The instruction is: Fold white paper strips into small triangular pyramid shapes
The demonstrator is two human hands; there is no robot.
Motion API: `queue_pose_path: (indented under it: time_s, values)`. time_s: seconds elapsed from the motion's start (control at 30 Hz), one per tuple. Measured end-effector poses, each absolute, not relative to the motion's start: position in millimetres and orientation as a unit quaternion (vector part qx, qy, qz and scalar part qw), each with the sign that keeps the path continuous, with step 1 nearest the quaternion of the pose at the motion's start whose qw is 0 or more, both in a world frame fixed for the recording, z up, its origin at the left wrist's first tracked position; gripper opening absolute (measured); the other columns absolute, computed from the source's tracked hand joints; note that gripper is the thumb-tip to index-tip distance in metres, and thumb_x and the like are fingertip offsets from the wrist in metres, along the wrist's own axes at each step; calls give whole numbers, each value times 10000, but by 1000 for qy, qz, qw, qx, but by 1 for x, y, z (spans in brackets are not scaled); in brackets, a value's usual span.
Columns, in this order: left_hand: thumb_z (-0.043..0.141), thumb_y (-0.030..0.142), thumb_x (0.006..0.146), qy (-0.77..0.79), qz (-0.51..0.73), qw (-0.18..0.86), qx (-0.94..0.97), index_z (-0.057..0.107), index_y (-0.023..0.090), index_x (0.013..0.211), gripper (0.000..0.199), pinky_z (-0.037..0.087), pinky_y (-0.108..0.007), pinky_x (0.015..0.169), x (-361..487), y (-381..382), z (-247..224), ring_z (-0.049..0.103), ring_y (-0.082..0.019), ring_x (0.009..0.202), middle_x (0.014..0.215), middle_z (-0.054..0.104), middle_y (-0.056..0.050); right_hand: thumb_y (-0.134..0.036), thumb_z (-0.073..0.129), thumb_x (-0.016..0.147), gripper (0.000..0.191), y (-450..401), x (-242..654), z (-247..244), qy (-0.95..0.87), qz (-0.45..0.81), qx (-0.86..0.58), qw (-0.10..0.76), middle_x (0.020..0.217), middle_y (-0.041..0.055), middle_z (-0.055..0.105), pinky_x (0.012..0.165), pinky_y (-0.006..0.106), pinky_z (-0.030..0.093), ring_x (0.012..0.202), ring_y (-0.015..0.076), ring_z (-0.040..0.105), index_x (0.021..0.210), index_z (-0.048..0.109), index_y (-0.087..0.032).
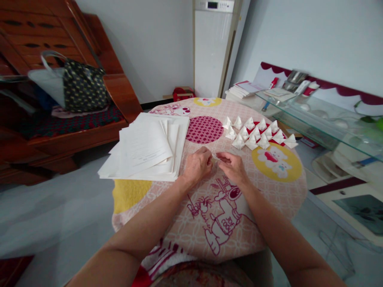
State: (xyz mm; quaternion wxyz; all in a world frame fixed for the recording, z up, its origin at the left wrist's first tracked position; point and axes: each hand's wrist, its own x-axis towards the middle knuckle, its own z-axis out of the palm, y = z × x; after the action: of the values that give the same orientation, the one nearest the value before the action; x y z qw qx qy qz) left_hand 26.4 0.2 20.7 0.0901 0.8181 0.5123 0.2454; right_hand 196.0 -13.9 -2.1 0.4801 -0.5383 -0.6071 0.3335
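Over the middle of the round table, my left hand (198,164) is closed, its fingertips pinching a small piece of white folded paper (214,157). From the other side my right hand (233,166) grips the same paper between thumb and fingers. Most of the paper is hidden by my fingers, so its exact shape cannot be made out. Beyond my right hand stand several small white folded paper boats (253,140) with pointed peaks, set in rows. To the left of my hands lies a stack of white paper sheets (143,143), the upper ones smaller and partly printed.
A patterned pink cloth (206,223) covers the table. On the right stands a glass shelf (317,115) with metal containers (295,79) and a pile of papers (242,89). A wooden bench (119,95) at left holds a dark patterned bag (85,85).
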Motion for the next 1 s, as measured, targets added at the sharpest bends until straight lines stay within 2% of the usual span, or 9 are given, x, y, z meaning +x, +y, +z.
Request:
queue_pose_path:
  time_s: [0.2,0.4,0.57,0.87,0.93,1.0]
  values:
    - [542,111,841,504,260,105,817,713,171,905,192,480,-283,710,27,1,18,648,-180,828,1006,713,-74,-170,601,728,343,-10,200,-6,-600,336,-546,479,1038,80,816,890,393,617,984,257,766,1004,803,-196]
    - [543,126,861,505,258,99,818,715,169,900,181,482,-275,714,27,1,16,643,-175,814,995,706,-75,-188,545,767,370,-9,201,-6,-595,342,-548,478,1016,73,818,792,353,633,834,222,775,1034,802,-198]
    - [546,131,865,506,243,96,822,718,169,919,183,488,-272,720,28,-1,19,644,-175,827,1005,704,-76,-177,531,760,387,-8,201,-7,-612,313,-543,481,1026,71,817,790,343,632,892,229,773,1035,802,-202]
    - [534,107,862,473,258,107,836,707,160,869,181,487,-272,737,30,-2,17,653,-174,851,993,696,-73,-125,527,759,412,-9,198,-10,-643,189,-589,452,1008,122,816,877,416,613,947,287,775,1059,805,-175]
    - [536,102,858,473,259,107,835,708,162,875,183,485,-268,732,30,-2,17,649,-171,842,984,696,-70,-133,539,758,407,-10,199,-7,-642,190,-591,450,988,121,818,849,406,620,907,284,777,1063,805,-172]
    - [538,100,852,478,260,107,833,709,163,883,185,483,-269,724,29,-1,17,646,-170,827,974,698,-68,-159,544,765,396,-11,201,-4,-627,237,-584,458,972,106,819,757,379,636,802,259,778,1063,804,-177]
